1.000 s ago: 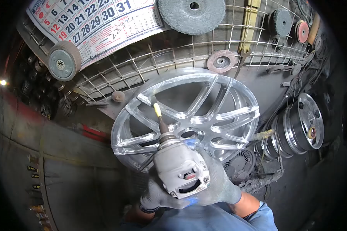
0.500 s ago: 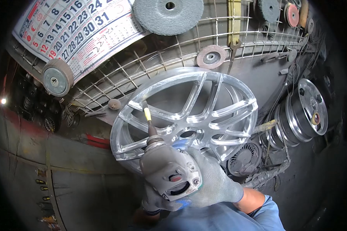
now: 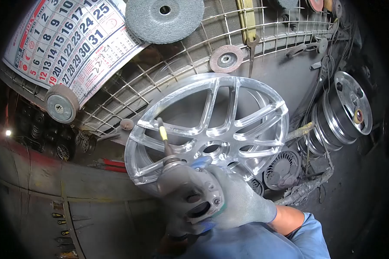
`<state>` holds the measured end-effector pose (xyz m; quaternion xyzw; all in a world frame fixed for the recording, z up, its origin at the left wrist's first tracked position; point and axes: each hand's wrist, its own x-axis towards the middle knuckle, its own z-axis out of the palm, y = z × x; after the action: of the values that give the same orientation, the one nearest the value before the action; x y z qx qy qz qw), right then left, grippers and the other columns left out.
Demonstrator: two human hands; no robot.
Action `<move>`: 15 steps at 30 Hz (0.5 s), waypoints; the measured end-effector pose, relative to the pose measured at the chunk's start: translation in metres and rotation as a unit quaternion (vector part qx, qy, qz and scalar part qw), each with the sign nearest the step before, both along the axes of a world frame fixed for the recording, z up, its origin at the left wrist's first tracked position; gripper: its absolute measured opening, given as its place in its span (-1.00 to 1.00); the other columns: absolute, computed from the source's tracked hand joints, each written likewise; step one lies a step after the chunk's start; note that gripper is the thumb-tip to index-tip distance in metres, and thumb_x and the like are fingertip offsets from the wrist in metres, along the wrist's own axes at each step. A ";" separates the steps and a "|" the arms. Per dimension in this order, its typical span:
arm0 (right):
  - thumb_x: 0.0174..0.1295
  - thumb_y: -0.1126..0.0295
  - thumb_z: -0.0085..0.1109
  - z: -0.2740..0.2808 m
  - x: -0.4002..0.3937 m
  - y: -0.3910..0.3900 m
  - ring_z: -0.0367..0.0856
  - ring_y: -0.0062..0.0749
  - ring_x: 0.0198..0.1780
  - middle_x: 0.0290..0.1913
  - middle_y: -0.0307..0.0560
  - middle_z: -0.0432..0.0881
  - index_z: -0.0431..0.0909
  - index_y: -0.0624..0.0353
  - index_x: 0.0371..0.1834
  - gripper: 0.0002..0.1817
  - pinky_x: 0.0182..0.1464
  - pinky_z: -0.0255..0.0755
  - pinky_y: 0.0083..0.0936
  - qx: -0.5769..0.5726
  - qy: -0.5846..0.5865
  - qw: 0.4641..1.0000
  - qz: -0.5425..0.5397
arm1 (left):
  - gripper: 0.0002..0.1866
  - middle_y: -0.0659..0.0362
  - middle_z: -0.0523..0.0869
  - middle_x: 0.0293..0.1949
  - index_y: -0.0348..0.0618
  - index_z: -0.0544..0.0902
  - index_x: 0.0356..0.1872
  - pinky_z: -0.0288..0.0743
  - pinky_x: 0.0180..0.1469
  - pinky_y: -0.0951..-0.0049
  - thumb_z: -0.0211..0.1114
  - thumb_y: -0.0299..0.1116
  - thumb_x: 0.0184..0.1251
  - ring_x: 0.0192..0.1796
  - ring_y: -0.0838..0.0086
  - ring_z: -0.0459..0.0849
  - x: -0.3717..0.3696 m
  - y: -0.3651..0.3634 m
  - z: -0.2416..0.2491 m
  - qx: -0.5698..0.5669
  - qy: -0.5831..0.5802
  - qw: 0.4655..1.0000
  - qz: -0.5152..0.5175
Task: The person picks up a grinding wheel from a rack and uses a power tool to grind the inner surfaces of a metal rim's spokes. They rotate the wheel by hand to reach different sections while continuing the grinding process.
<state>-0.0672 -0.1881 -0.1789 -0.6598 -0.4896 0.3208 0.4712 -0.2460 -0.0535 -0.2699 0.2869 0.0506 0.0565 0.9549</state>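
Note:
A bare metal multi-spoke wheel rim [image 3: 233, 129] stands tilted in front of me. My right hand [image 3: 242, 203], in a grey glove, is closed round the near side of a grinder [image 3: 186, 190]. My left hand [image 3: 181, 225], gloved and in shadow, grips the tool's lower left part, mostly hidden beneath it. From the grinder a thin shaft with a yellow band [image 3: 163, 133] reaches up to the rim's left spokes. Its tip is at a spoke near the outer edge; contact cannot be made out.
A wire grid [image 3: 190, 64] behind holds a calendar [image 3: 69, 43], a large grey disc [image 3: 164, 19], a flap disc [image 3: 226, 58] and a wrench [image 3: 252, 47]. Polished rims [image 3: 352, 103] stand at the right. Small tools [image 3: 58, 215] lie lower left.
The view has shifted and turned slightly, so calendar and discs sit further left and the right-hand rims appear higher. The grinder is blurrier; both hands keep their hold, the shaft still at the left spokes.

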 end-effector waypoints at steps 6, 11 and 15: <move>-0.13 -0.10 0.59 -0.001 0.003 0.001 0.66 0.14 0.04 0.10 0.21 0.52 0.40 0.22 0.38 0.02 0.06 0.58 -0.18 0.018 0.014 1.000 0.019 | -0.10 0.07 0.62 0.15 -0.30 0.40 0.32 0.65 0.18 0.29 0.68 -0.39 -0.13 0.15 0.33 0.67 0.003 -0.007 0.014 0.082 0.023 0.994 0.062; -0.16 -0.01 0.62 -0.019 0.005 -0.017 0.65 0.16 0.10 0.05 0.21 0.62 0.38 0.33 0.29 -0.02 0.08 0.57 -0.17 -0.019 0.056 0.997 -0.047 | -0.11 0.08 0.64 0.12 -0.27 0.40 0.32 0.66 0.17 0.30 0.65 -0.40 -0.14 0.15 0.35 0.67 0.026 -0.037 0.036 0.224 0.169 0.950 0.137; -0.09 -0.01 0.60 -0.049 0.007 -0.031 0.72 0.25 -0.01 -0.04 0.32 0.68 0.31 0.42 0.27 -0.01 0.05 0.60 -0.09 -0.007 -0.014 0.996 -0.083 | -0.07 0.09 0.63 0.16 -0.29 0.39 0.32 0.64 0.20 0.31 0.66 -0.39 -0.19 0.15 0.38 0.69 0.052 -0.038 0.013 0.309 0.060 0.942 0.120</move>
<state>-0.0598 -0.2194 -0.2277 -0.7061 -0.4372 0.2749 0.4845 -0.1943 -0.0913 -0.2571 0.5624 0.1217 0.1665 0.8007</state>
